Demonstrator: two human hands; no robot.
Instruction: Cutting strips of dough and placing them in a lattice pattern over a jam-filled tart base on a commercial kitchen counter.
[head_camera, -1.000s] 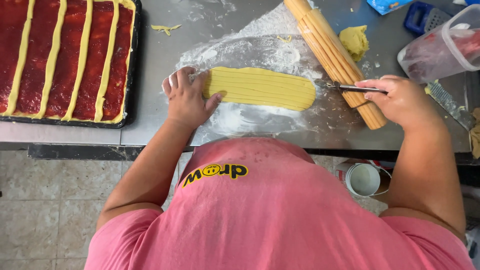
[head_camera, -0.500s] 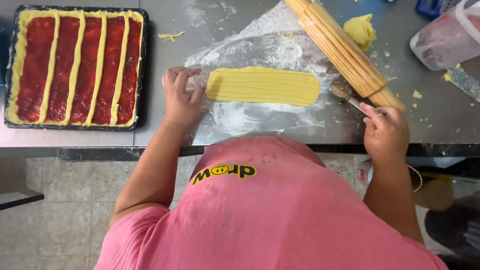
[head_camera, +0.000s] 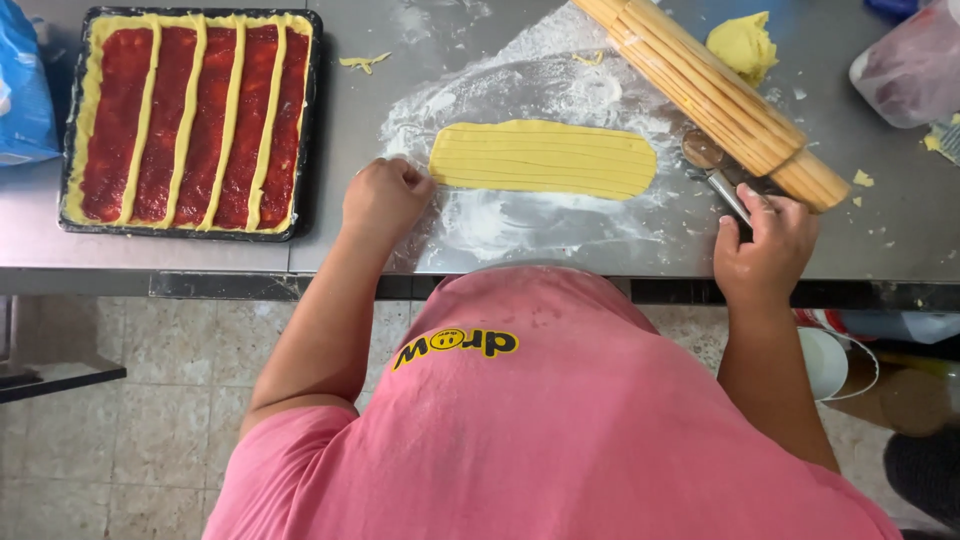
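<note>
A flat yellow dough sheet (head_camera: 545, 158), scored lengthwise into strips, lies on a floured patch of the steel table (head_camera: 560, 235). My left hand (head_camera: 385, 195) rests as a closed fist on the flour just left of the dough's end, holding nothing. My right hand (head_camera: 765, 245) sits at the table's front edge, to the right, gripping the handle of a metal pastry wheel cutter (head_camera: 712, 165). The cutter's wheel lies beside the lower end of a ribbed wooden rolling pin (head_camera: 715, 95).
A black baking tray (head_camera: 310, 130) at the left holds a red jam tart (head_camera: 120, 130) topped with dough strips. A dough lump (head_camera: 745, 45) and a plastic container (head_camera: 905, 70) sit at the back right. A blue bag (head_camera: 20, 90) is at the far left; a white tub (head_camera: 828, 362) stands under the table.
My right hand drew the cutter away from the dough to the table's front edge. My left hand came off the dough's end and curled into a fist.
</note>
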